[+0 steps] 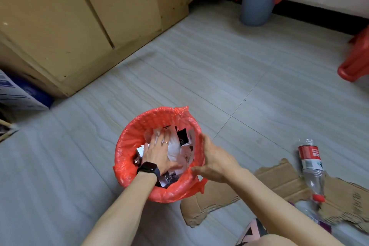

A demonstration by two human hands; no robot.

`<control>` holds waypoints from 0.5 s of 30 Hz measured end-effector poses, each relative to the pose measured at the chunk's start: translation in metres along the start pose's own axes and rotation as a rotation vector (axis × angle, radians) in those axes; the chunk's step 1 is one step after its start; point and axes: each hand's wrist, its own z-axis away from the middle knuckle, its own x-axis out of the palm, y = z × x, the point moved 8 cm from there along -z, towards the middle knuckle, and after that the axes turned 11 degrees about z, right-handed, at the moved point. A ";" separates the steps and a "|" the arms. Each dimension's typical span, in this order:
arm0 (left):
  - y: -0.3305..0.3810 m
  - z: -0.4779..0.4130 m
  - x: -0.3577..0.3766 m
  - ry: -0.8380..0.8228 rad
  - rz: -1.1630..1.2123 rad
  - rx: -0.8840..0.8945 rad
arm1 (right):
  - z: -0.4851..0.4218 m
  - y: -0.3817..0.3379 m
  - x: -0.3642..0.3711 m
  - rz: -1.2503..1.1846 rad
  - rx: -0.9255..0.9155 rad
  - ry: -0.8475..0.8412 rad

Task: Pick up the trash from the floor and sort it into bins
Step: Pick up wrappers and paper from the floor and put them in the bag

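The step in hand appears to be packing down what is already sorted. The left hand (159, 152) is reaching down into the red-lined bin (127, 142), palm down and fingers spread flat, pressing on the crumpled paper and wrappers (175, 146) lying directly under its fingertips. A watch is sitting on that wrist.

Just right of those fingers, the right hand (215, 160) is standing edge-on against the bin's right rim. Its fingers are straight and close together, the thumb is held apart toward the near rim, and it seems to be steadying the bin.

Further right of the right hand's fingers, and apart from them, torn cardboard (279, 177) is lying on the floor with a plastic bottle (311, 164) partly on it. The next move is probably lifting both hands out and reaching right for these, then choosing the proper bin.
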 end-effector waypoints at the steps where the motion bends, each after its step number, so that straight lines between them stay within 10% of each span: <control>1: -0.002 -0.002 0.002 -0.010 0.014 0.004 | -0.002 0.000 0.001 -0.036 -0.012 -0.030; 15: -0.005 -0.014 0.032 -0.027 -0.028 -0.046 | -0.013 0.006 0.011 -0.011 -0.062 -0.098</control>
